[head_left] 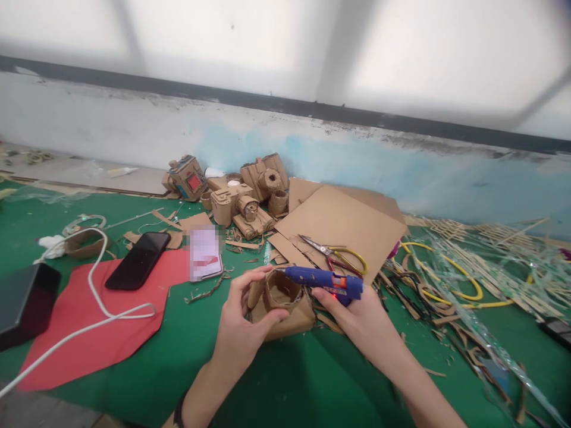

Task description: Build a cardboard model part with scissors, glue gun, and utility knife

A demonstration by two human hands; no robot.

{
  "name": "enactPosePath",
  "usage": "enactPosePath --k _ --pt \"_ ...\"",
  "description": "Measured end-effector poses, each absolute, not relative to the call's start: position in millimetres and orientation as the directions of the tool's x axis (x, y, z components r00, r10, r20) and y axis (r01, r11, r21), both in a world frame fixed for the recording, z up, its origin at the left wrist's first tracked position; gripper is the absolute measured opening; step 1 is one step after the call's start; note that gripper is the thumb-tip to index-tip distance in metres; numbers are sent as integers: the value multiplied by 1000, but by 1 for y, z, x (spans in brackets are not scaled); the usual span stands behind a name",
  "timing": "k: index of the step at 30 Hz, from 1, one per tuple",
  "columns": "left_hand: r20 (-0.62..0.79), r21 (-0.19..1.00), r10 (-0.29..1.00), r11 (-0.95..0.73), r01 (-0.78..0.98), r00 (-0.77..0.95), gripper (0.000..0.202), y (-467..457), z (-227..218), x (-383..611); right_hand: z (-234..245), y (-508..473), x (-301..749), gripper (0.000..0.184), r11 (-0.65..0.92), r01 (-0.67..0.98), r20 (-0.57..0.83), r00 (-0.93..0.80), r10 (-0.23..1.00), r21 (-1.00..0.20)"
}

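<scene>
In my right hand (345, 309) is a blue hot glue gun (321, 279), its nozzle pointing left at the upper rim of a round cardboard ring. A small red light glows near its grip. My left hand (247, 306) grips a cardboard camera model (289, 318), thumb in front and fingers at the far left side. The ring (284, 294) stands on top of the model like a lens tube. Whether the nozzle touches the rim, I cannot tell. Just beyond the glue gun lie scissors (339, 258) with yellow and red handles.
Several finished cardboard cameras (236, 202) are piled by the wall. Flat cardboard sheets (343, 226) lie behind the scissors. To the left are a black phone (138, 261), red paper (98, 321), a white cable (96, 285) and a dark box (29, 303). Scraps and plastic strips (486, 333) cover the right.
</scene>
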State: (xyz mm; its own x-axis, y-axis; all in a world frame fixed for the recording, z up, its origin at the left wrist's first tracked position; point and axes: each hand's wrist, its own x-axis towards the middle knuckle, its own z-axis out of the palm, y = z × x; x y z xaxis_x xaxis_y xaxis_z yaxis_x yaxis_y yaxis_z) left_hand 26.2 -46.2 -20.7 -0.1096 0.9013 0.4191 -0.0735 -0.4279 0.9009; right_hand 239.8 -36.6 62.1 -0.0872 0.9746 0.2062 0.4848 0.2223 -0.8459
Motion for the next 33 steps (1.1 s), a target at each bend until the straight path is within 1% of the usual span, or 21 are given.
enactPosePath --k 7,12,20,33 --pt "405 907 908 -414 -79 -108 54 -46 -21 27 66 -44 234 29 170 472 176 -31 984 -865" --pt "412 903 905 -421 -88 -109 55 -46 -19 27 67 -46 231 29 155 458 154 -39 987 -875" --pt "400 911 912 -407 -72 -92 55 -46 -18 27 57 -43 239 33 242 513 203 -132 970 -823" --pt "410 908 907 -416 -54 -94 55 -44 -17 27 60 -50 237 30 248 540 189 -163 968 -805"
